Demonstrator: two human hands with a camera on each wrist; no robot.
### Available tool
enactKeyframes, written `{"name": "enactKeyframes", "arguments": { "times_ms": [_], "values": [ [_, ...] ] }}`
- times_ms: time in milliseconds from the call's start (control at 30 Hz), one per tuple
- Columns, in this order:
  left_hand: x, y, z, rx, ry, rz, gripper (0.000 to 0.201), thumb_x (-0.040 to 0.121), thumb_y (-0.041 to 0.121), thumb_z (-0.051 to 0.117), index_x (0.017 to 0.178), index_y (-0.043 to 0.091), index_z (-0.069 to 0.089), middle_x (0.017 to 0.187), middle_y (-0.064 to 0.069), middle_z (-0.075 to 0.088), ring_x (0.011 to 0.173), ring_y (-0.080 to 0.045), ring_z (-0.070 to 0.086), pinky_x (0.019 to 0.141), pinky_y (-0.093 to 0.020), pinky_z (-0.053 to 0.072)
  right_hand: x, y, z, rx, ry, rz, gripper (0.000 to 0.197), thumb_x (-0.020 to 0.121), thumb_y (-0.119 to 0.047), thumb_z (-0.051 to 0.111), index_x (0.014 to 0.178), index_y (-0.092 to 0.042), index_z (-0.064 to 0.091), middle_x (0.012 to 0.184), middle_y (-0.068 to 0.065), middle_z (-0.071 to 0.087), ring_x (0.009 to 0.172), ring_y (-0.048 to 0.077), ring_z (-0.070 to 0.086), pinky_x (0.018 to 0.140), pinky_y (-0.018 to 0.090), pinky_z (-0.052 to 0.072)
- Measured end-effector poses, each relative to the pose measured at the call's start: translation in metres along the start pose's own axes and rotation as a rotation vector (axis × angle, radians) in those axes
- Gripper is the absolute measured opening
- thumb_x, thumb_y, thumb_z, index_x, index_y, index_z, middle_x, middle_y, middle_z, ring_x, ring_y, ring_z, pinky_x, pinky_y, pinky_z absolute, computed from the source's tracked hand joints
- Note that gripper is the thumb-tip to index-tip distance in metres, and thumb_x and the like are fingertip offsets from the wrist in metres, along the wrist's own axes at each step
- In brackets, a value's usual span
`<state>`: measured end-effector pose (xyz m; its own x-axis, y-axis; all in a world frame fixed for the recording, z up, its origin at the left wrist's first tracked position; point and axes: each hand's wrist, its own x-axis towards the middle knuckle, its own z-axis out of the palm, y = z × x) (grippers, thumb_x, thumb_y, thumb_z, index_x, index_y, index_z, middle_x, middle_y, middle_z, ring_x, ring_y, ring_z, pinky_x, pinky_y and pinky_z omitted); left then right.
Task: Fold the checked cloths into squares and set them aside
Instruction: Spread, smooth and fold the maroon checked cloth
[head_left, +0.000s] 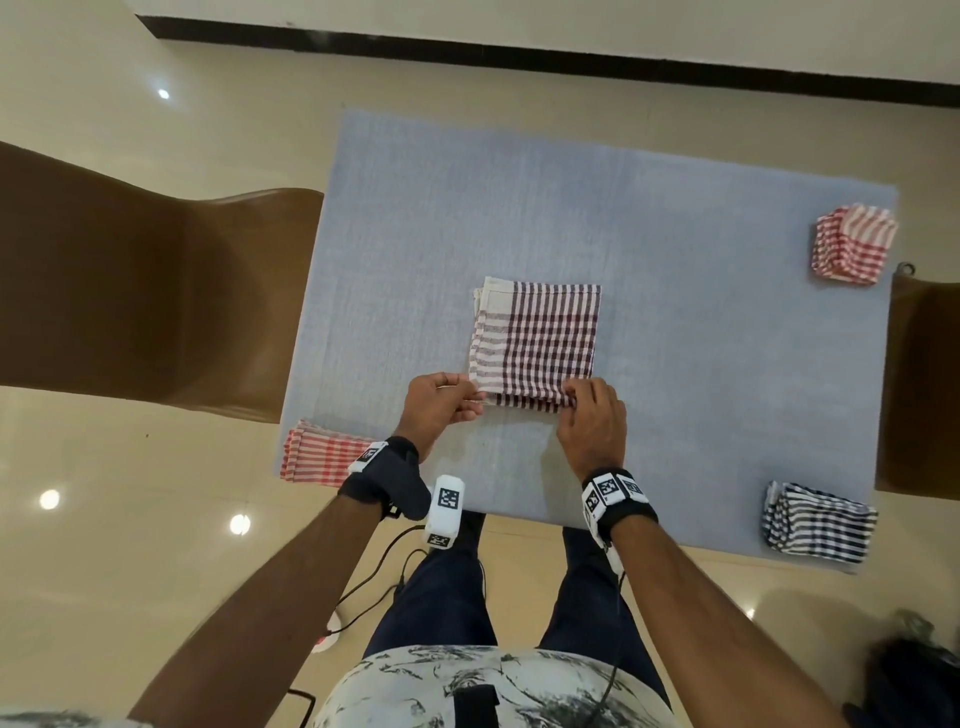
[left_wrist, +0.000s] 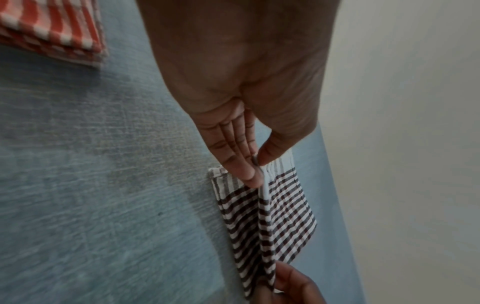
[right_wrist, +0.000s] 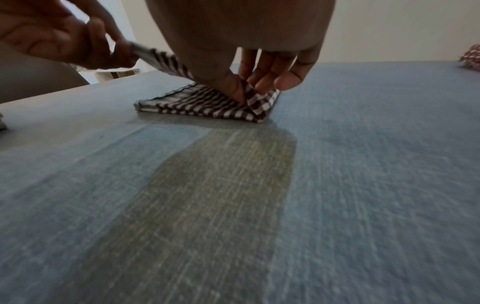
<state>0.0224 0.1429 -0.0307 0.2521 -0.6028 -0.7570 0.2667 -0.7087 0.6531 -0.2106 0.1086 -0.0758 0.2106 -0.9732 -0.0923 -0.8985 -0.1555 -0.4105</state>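
Now the maroon checked cloth (head_left: 535, 343) lies near the middle of the blue table mat (head_left: 649, 218), already folded down to a rough square, and both hands work its near edge. The left hand (head_left: 441, 410) pinches the near left corner between thumb and fingertips (left_wrist: 249, 174), lifting it a little off the mat; the right hand (head_left: 592, 421) pinches the near right corner, thumb against the curled fingers (right_wrist: 265, 82). By my reading this is one more fold in hand: the near edge is raised to go over onto the far edge. That next move calls for both corners to travel together and land square on the far corners. Around the maroon cloth, folded cloths wait: a red checked one (head_left: 322, 457) to its near left, a red checked pile (head_left: 852, 244) far right, a navy checked pile (head_left: 818, 519) near right
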Motion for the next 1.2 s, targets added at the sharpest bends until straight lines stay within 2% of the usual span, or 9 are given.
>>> {"name": "enactKeyframes", "arguments": {
  "times_ms": [267,433,700,767,833,933,1033,1100,1200],
  "values": [
    [0.009,-0.022,0.005,0.268,0.166,0.025,0.007,0.09,0.012,0.076,0.093,0.006,0.076,0.085,-0.009,0.079,0.076,-0.02,0.078,0.075,-0.034,0.065,-0.013,0.018,0.0,0.081,-0.011,0.111,0.02,0.09,-0.003,0.067,0.109,-0.008,0.065,0.108,0.009,0.062,0.093,0.023,0.063,0.076,0.033,0.059],
    [0.013,-0.032,0.004,0.493,0.183,0.127,0.009,0.088,0.021,0.078,0.09,0.013,0.079,0.087,-0.001,0.078,0.083,-0.017,0.074,0.084,-0.034,0.062,-0.011,0.016,-0.003,0.11,-0.034,0.124,0.015,0.089,-0.001,0.066,0.102,-0.007,0.063,0.106,0.009,0.059,0.086,0.021,0.061,0.069,0.025,0.052],
    [0.017,-0.04,0.011,0.639,0.264,0.237,0.017,0.086,0.026,0.08,0.096,0.014,0.072,0.092,0.004,0.071,0.083,-0.011,0.066,0.087,-0.036,0.06,-0.009,0.02,-0.001,0.034,-0.073,0.112,0.022,0.085,0.003,0.069,0.106,-0.003,0.07,0.107,0.011,0.061,0.098,0.025,0.06,0.077,0.041,0.06],
    [0.014,-0.043,0.015,0.723,0.347,0.363,0.031,0.085,0.022,0.08,0.109,0.012,0.062,0.107,-0.001,0.064,0.094,-0.014,0.06,0.087,-0.035,0.057,-0.008,0.015,-0.007,0.024,-0.029,0.098,0.024,0.082,0.004,0.068,0.105,-0.002,0.071,0.106,0.011,0.062,0.098,0.026,0.058,0.08,0.044,0.059],
    [0.01,-0.044,0.026,0.816,0.372,0.629,0.037,0.088,0.017,0.073,0.119,0.009,0.055,0.119,-0.007,0.056,0.105,-0.018,0.056,0.089,-0.037,0.056,-0.008,-0.002,-0.013,0.053,0.017,0.034,0.028,0.089,-0.003,0.063,0.117,-0.002,0.068,0.118,0.013,0.062,0.112,0.027,0.057,0.094,0.048,0.055],
    [0.017,-0.047,0.048,1.025,0.223,0.901,0.053,0.098,0.022,0.058,0.145,0.003,0.044,0.151,-0.018,0.044,0.142,-0.029,0.043,0.12,-0.044,0.039,-0.007,-0.039,-0.008,0.194,-0.182,-0.148,0.056,0.106,-0.028,0.043,0.157,-0.009,0.031,0.165,0.012,0.026,0.155,0.021,0.02,0.128,0.045,0.018],
    [0.048,-0.057,0.045,1.288,0.156,0.944,0.069,0.104,0.04,0.039,0.16,0.002,0.024,0.169,-0.021,0.016,0.158,-0.034,0.013,0.127,-0.054,0.017,-0.005,-0.047,0.018,0.233,-0.407,-0.213,0.072,0.108,-0.043,0.029,0.163,-0.014,-0.007,0.171,0.002,-0.018,0.157,0.013,-0.018,0.128,0.04,-0.007],
    [0.062,-0.063,0.032,1.394,0.139,0.904,0.073,0.106,0.048,0.035,0.162,0.005,0.017,0.171,-0.017,0.007,0.159,-0.031,0.006,0.126,-0.056,0.017,-0.006,-0.029,0.034,0.08,-0.466,-0.206,0.082,0.102,-0.065,0.012,0.162,-0.013,-0.01,0.169,0.003,-0.022,0.156,0.016,-0.021,0.129,0.045,-0.006],
    [0.068,-0.064,0.025,1.426,0.106,0.895,0.077,0.106,0.052,0.038,0.164,0.008,0.011,0.172,-0.014,0.001,0.16,-0.029,0.002,0.127,-0.053,0.014,-0.007,0.004,0.036,-0.124,-0.449,-0.322,0.085,0.101,-0.067,0.006,0.163,-0.009,0.001,0.171,0.008,-0.011,0.159,0.022,-0.009,0.128,0.051,0.008]
  ]
}}
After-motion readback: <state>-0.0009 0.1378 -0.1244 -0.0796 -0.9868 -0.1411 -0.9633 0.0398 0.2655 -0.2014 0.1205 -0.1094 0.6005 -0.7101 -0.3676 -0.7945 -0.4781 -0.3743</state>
